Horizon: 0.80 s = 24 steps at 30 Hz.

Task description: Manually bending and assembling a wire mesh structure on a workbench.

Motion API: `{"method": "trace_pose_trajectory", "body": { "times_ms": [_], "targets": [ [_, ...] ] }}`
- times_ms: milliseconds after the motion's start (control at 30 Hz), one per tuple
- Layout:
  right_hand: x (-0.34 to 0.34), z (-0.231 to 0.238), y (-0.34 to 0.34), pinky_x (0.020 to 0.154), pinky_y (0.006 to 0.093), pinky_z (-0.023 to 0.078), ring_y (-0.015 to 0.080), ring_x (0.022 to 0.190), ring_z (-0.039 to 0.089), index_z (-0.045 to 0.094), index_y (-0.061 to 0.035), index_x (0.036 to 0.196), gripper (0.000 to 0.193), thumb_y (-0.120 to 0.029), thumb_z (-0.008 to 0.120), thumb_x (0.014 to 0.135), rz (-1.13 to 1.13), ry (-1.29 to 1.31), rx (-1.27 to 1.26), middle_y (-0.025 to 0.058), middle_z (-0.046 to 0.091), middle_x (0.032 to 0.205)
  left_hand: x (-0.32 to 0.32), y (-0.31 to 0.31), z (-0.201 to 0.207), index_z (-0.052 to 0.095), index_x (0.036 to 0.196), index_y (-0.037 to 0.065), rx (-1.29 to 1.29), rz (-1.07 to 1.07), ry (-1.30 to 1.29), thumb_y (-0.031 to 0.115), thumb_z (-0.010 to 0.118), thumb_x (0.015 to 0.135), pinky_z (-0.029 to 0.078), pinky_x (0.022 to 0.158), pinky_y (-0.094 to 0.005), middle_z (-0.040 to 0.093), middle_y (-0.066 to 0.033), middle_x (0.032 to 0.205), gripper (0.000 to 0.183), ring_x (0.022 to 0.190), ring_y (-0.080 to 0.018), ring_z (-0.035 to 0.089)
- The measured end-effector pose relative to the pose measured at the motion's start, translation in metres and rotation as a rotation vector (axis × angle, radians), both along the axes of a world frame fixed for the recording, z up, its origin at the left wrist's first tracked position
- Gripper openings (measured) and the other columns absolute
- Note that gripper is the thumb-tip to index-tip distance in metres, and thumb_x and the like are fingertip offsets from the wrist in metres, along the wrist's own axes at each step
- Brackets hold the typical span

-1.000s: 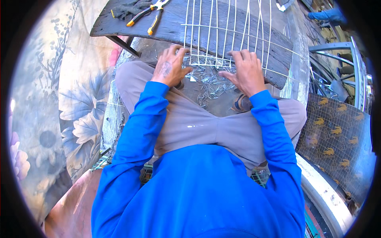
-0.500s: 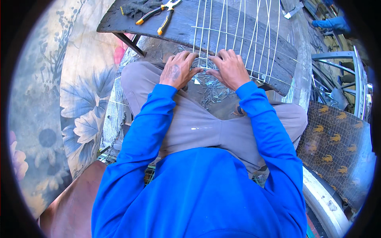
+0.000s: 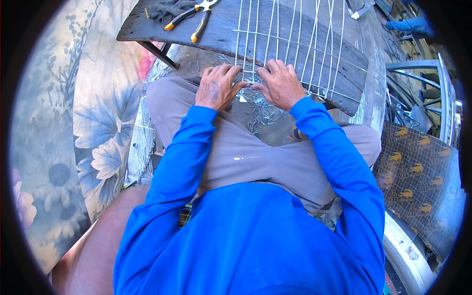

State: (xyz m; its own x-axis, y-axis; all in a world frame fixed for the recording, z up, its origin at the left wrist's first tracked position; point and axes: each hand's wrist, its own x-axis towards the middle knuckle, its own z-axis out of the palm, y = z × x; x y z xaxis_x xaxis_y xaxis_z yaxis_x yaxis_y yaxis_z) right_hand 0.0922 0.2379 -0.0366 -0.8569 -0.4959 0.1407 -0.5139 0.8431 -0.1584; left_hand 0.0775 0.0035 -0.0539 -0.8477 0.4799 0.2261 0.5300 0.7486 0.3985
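A grid of thin pale metal wires [image 3: 269, 46] lies over a dark wooden bench [image 3: 206, 33], its long wires pointing toward me. My left hand [image 3: 217, 87] and my right hand [image 3: 281, 85] meet at the grid's near edge, thumbs almost touching. Each closes its fingers on the crosswise wire near the end of one long wire; the exact pinch is partly hidden by the fingers. Pliers with orange and black handles [image 3: 200, 22] rest on the bench to the left, beside a dark grey cloth or glove [image 3: 169, 11].
Many short wire offcuts [image 3: 268, 114] litter the ground between my knees. A flower-patterned sheet [image 3: 105, 128] spreads on the left. Metal frames [image 3: 445, 101] stand at the right, with a brown patterned sheet [image 3: 408, 182] nearer. A blue-clothed limb [image 3: 410, 27] shows at the far right.
My right thumb has come closer to my left thumb, and the right hand has tilted slightly. The bench, grid and pliers appear shifted a little left in view.
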Motion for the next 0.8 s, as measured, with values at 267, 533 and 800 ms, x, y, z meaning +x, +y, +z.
{"method": "trace_pose_trajectory", "body": {
  "times_ms": [267, 533, 800],
  "targets": [
    [0.004, -0.005, -0.001, 0.083, 0.0461, 0.043, 0.0265, 0.106, 0.058, 0.07, -0.0109, 0.122, 0.044, -0.047, 0.069, 0.097, 0.003, 0.021, -0.015, 0.0087, 0.058, 0.112, 0.003, -0.001, -0.004, 0.072, 0.121, 0.011, 0.017, 0.004, 0.072, 0.046, 0.077, 0.092, 0.047, 0.098, -0.044, 0.073, -0.0099, 0.114, 0.046, 0.111, -0.028, 0.067],
    [0.006, -0.003, 0.003, 0.085, 0.0453, 0.044, 0.0269, 0.106, 0.057, 0.072, -0.0128, 0.118, 0.043, -0.049, 0.071, 0.095, -0.023, 0.0, -0.024, 0.0081, 0.059, 0.112, 0.001, 0.002, -0.002, 0.071, 0.115, 0.008, 0.002, -0.003, -0.019, 0.042, 0.079, 0.091, 0.049, 0.096, -0.0447, 0.07, -0.0115, 0.108, 0.043, 0.107, -0.0302, 0.067],
    [0.03, 0.02, 0.011, 0.102, 0.045, 0.043, 0.028, 0.117, 0.056, 0.067, -0.0173, 0.136, 0.055, -0.045, 0.079, 0.09, -0.114, 0.119, -0.085, 0.0061, 0.061, 0.123, 0.005, 0.01, 0.011, 0.067, 0.119, 0.004, 0.066, 0.031, -0.142, 0.043, 0.081, 0.091, 0.053, 0.095, -0.0475, 0.066, -0.0176, 0.116, 0.05, 0.111, -0.0376, 0.066]
  ]
}}
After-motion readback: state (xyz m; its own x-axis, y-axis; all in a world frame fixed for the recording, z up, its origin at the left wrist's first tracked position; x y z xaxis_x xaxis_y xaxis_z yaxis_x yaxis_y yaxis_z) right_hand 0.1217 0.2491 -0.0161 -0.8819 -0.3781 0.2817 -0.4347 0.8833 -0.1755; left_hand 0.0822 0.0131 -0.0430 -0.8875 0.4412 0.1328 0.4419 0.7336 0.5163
